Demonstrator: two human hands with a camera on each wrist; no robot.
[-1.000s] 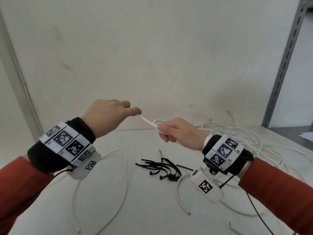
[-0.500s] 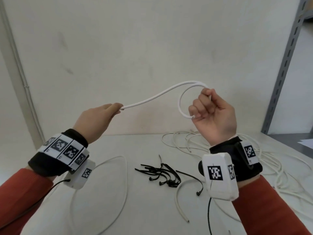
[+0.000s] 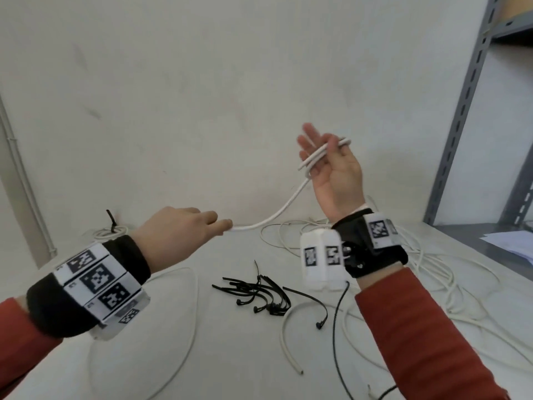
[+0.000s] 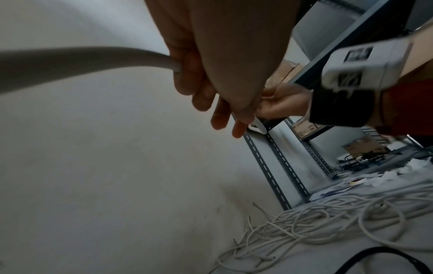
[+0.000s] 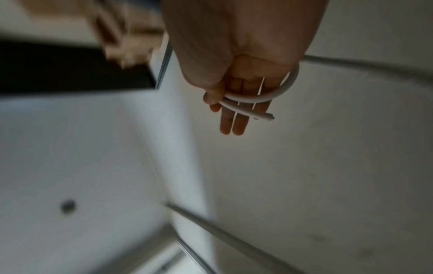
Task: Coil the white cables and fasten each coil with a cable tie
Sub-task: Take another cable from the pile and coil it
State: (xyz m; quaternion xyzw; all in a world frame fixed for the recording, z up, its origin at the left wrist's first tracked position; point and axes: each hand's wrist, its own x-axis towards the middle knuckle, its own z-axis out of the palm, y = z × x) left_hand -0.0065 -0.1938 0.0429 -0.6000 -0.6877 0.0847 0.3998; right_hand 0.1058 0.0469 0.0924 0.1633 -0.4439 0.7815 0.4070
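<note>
Right hand (image 3: 331,171), fingers spread, thumb pinning thin white round cable (image 3: 284,210); left hand (image 3: 184,230) pinches it. Loose loops could slip off those straight fingers.

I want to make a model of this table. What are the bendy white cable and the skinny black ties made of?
The bendy white cable looks plastic-coated, smooth and matt: it sags in a soft curve between the left hand and right hand. The skinny black ties look like thin, slightly glossy plastic, probably nylon: springy curved strips.
</note>
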